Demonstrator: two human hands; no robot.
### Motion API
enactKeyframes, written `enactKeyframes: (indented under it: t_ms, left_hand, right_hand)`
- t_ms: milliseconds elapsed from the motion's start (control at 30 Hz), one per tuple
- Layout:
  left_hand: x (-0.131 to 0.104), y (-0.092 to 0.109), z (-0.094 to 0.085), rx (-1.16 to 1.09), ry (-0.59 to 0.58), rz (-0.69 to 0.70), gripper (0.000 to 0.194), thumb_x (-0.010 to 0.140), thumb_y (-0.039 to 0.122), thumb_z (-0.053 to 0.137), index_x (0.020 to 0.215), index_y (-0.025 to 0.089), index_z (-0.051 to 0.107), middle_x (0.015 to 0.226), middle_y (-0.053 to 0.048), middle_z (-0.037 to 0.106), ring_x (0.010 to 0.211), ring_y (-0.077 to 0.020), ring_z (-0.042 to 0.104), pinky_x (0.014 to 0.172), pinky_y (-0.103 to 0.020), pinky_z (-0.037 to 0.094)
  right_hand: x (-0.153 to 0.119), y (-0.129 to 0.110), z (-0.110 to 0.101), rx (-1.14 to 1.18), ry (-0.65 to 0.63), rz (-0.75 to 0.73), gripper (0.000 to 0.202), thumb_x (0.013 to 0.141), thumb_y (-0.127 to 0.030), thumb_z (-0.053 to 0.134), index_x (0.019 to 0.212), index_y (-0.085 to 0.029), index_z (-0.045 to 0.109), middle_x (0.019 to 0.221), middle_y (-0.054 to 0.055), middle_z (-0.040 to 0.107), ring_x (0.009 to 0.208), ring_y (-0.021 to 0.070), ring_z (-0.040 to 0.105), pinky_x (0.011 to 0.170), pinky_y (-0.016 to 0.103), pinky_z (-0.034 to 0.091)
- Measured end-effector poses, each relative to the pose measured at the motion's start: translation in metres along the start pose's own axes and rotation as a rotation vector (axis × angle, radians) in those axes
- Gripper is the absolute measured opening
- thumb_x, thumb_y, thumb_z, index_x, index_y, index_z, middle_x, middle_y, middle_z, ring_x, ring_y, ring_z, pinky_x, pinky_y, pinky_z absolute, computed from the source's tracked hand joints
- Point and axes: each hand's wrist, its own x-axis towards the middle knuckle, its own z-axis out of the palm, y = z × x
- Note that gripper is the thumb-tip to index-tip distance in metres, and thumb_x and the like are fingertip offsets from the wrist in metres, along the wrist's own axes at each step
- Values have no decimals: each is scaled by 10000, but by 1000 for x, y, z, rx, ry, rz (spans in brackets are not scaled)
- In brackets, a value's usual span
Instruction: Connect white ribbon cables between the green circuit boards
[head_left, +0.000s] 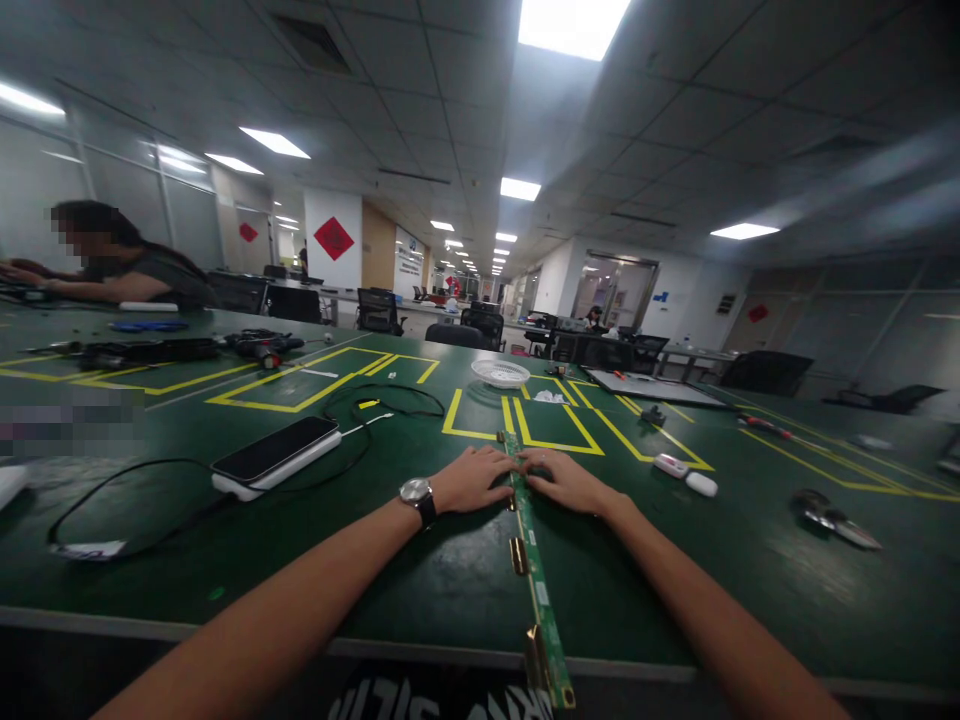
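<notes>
A long, narrow green circuit board (541,595) with gold-coloured flex tabs along its left side runs from the middle of the table out over the near edge. At its far part, my left hand (476,478), with a wristwatch (416,491) on that wrist, holds the board's left side between thumb and fingers. From the right, my right hand (562,480) grips the same stretch, its fingers bent at the board's edge. The fingertips of both hands nearly meet there. Some of the fingertip contact is hidden by the hands.
On the green table (360,580) lie a phone on a white block (276,455) with a black cable, a white basket (500,374), a white earbud case (701,484), a screwdriver (765,428) and dark tools (150,352). A person (127,260) sits at the far left.
</notes>
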Motion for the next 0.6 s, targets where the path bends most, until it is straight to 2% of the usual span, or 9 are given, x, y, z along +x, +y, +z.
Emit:
enactKeyframes:
  t_ms: [100,167,233,400,600]
  left_hand:
    - [0,1,-1,-20,-10,5,402,971,430,499,1333,255,502,1361,-66,557,1220,-264,506,946,-393,402]
    - [0,2,0,-27,-22,11,409,976,449,482,1339,261,499,1391,-75,536,1242,-266,496,956,-396,398]
    - [0,2,2,-26,-32,13,405,983,461,464,1335,264,505,1424,-82,508,1265,-271,484,969,-405,391]
    - [0,0,6,-45,-64,29,390,994,465,444,1328,276,518,1445,-84,496,1281,-266,481,993,-418,375]
    - [0,2,4,-59,-83,15,391,994,463,448,1330,279,525,1440,-86,505,1287,-272,481,988,-421,382]
  right_hand:
    - [-8,16,-13,-138,106,181,238,866,-229,526,1041,-182,680,1116,92,684,1052,231,602,952,348,432]
    - [-18,30,-22,-201,78,320,265,858,-294,553,1056,-170,678,1033,100,687,948,229,615,843,322,455]
    - [-26,40,-26,-213,2,390,316,832,-379,598,1051,-168,685,984,102,685,877,230,618,753,302,454]
    - [-28,40,-21,-174,-46,345,289,808,-379,617,1007,-187,702,966,75,681,872,217,615,744,280,449]
    - [-14,23,-5,-81,13,227,153,814,-255,592,890,-190,709,916,46,685,850,189,612,766,270,441]
